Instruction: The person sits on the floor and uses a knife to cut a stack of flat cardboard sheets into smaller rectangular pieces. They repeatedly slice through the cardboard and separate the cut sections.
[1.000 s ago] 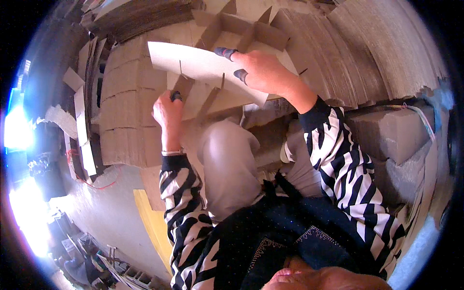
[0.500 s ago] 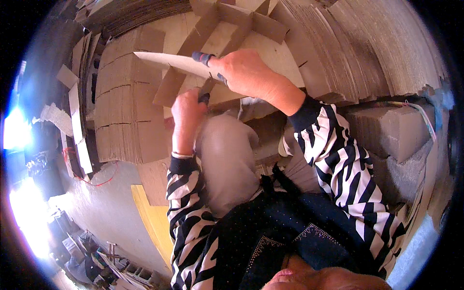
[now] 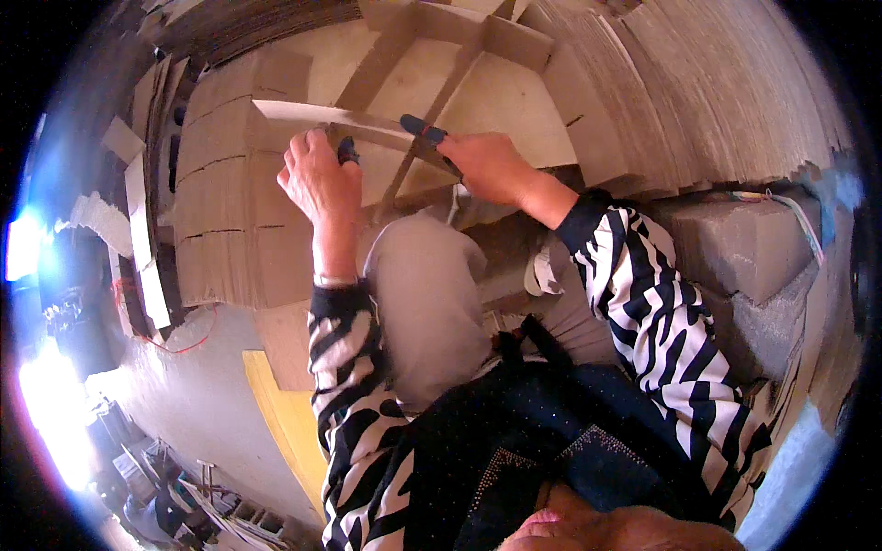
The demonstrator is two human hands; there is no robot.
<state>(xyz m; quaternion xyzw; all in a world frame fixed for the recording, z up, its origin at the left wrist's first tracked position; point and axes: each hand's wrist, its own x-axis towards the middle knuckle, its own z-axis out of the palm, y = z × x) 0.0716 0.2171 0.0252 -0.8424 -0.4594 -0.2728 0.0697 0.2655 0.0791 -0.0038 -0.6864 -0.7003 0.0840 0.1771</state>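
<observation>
A crosswise cardboard divider strip (image 3: 367,119) stands on edge over lengthwise strips, forming part of a slotted cardboard grid. My right hand (image 3: 491,165) pinches its right end, the forefinger lying along the strip. Dark covers wrap some of my fingertips. My left hand (image 3: 322,179) is closed at the near side of the crosswise strip, where a lengthwise strip stood visible before; the hand now hides most of that piece. Another lengthwise strip (image 3: 401,174) runs toward me between my hands. Farther off, more joined strips (image 3: 450,26) stand on a pale wooden board (image 3: 510,96).
Slotted cardboard stacks (image 3: 220,202) stand at the left, and a tall stack (image 3: 661,101) fills the right. My knee (image 3: 427,294) is just below the work. A cardboard-coloured block (image 3: 735,243) sits at the right; a yellow board (image 3: 280,413) leans at lower left.
My left hand has shifted left and farther away, to the crosswise strip's left part. My right hand has slid slightly right and down. The strip has stayed nearly in place.
</observation>
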